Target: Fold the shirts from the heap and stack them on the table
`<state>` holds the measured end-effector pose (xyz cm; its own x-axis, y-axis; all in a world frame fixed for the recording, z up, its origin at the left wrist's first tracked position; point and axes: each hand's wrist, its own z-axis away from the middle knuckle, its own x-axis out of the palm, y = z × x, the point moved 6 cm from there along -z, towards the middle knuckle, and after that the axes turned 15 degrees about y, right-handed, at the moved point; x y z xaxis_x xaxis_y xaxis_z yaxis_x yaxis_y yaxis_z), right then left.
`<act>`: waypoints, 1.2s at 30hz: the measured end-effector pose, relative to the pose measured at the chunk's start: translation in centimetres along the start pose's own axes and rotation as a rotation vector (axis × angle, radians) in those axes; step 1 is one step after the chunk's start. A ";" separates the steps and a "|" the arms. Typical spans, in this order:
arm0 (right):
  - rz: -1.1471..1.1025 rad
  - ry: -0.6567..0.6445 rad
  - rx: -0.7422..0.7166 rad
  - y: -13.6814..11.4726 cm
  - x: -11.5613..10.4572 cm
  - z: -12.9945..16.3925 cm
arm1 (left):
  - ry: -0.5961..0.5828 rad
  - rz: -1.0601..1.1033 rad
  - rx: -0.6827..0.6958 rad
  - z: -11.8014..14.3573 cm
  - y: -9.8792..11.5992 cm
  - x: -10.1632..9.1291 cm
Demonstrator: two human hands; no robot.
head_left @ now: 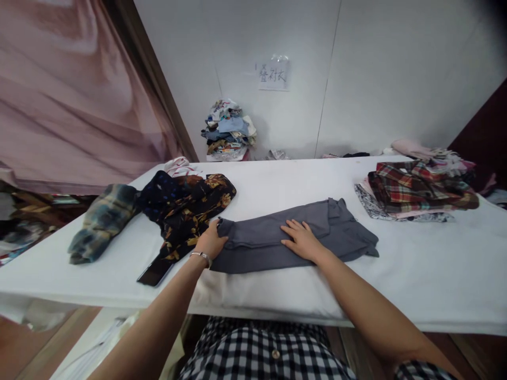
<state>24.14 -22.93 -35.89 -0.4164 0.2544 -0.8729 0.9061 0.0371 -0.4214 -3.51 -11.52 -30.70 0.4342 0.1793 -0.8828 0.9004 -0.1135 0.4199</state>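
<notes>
Gray shirt, folded lengthwise, right end rumpled, near front edge of table. Left hand pinching left end; right hand flat atop, grasping nothing.

The shirt is black-and-white checked, the bracelet silvery.

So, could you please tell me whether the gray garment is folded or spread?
Partly folded: the gray garment shows a long strip laid over another layer.

Soft, even light brightens the white surface; faint shadows; small glints top the sign; edges look stretched; the upper right corner is dark.
</notes>
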 end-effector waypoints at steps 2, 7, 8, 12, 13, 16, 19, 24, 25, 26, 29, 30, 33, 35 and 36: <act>-0.061 0.082 0.034 1.0 -0.6 -0.4 | -0.035 0.023 0.027 -0.1 1.9 -0.6; -0.252 0.379 0.093 3.8 -3.3 -0.8 | -0.059 0.269 0.152 0.1 10.3 -0.2; -0.282 0.430 0.104 4.4 -3.9 -0.8 | -0.097 0.343 0.156 0.5 12.3 0.7; -0.316 0.590 0.182 6.5 -6.0 -0.5 | -0.455 0.785 0.035 3.5 18.2 6.0; -0.311 0.614 0.200 6.9 -6.3 -0.4 | -0.475 0.854 0.009 3.8 18.6 6.7; -0.295 0.643 0.227 7.5 -6.9 -0.4 | -0.243 0.832 -0.011 3.1 16.2 6.9; -0.309 0.635 0.178 6.2 -6.8 -0.3 | -0.019 0.654 -0.099 1.8 10.6 5.9; -0.318 0.367 -0.056 1.1 -4.3 -0.1 | -0.225 0.613 -0.374 2.5 5.6 7.2; -0.288 0.280 -0.094 0.4 -3.4 0.0 | -0.268 0.629 -0.383 2.9 5.8 7.6; -0.256 0.202 -0.119 -0.1 -2.6 0.1 | -0.308 0.648 -0.388 3.2 6.3 8.1; -0.215 0.113 -0.124 -0.1 -1.5 0.1 | -0.380 0.713 -0.379 3.7 8.4 9.2; -0.227 0.131 -0.113 0.2 -1.6 0.0 | -0.377 0.732 -0.371 3.6 8.9 9.4; -0.268 0.238 -0.070 1.3 -2.9 -0.3 | -0.329 0.765 -0.345 2.5 9.3 9.0; -0.276 0.300 -0.031 1.9 -3.7 -0.4 | -0.263 0.727 -0.300 1.2 8.2 7.6; -0.279 0.320 -0.021 2.0 -4.0 -0.4 | -0.217 0.670 -0.254 0.4 7.3 6.6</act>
<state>27.61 -23.48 -33.15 -0.6049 0.5191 -0.6039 0.7645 0.1663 -0.6228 5.94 -11.56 -33.57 0.9006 -0.0482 -0.4319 0.4346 0.1034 0.8947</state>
